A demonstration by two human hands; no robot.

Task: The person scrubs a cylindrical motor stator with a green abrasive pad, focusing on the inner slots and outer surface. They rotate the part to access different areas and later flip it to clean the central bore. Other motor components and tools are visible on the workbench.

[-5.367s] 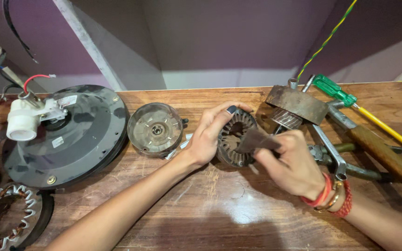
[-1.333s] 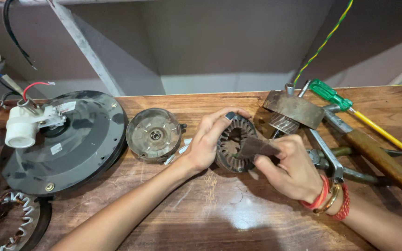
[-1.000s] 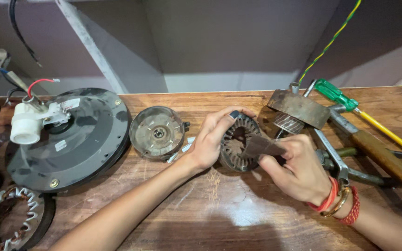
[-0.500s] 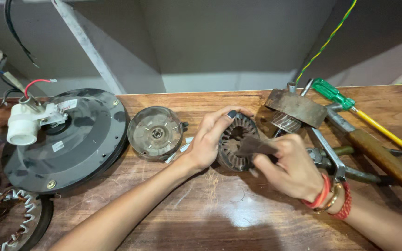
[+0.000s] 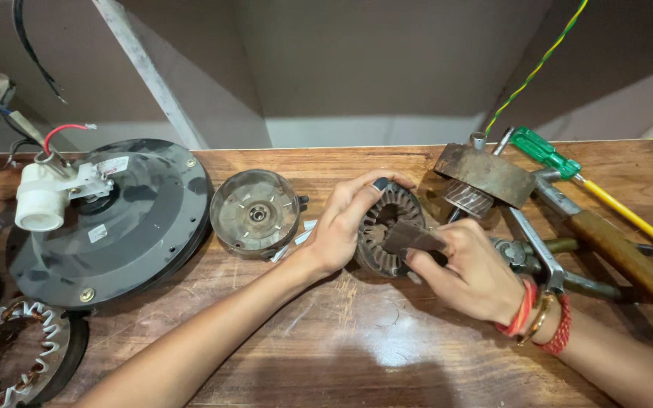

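Stator [image 5: 384, 227] stands on edge on the bench, clasped from the left by your left hand [image 5: 340, 227]; your right hand [image 5: 471, 266] pinches a dark sandpaper scrap [image 5: 411, 237], now back inside the bore after lifting slightly, so rubbing continues just past your fingertips

The surface [image 5: 357, 340] is worn wood, scratched but with a glossy patch. The slotted ring [image 5: 387, 227] looks like dull, grimy metal, same with the round rotor [image 5: 255, 213]. The big housing [image 5: 115, 227] is matt black, its connector [image 5: 43, 200] smooth white plastic. The screwdriver handle [image 5: 544, 151] is shiny green plastic.
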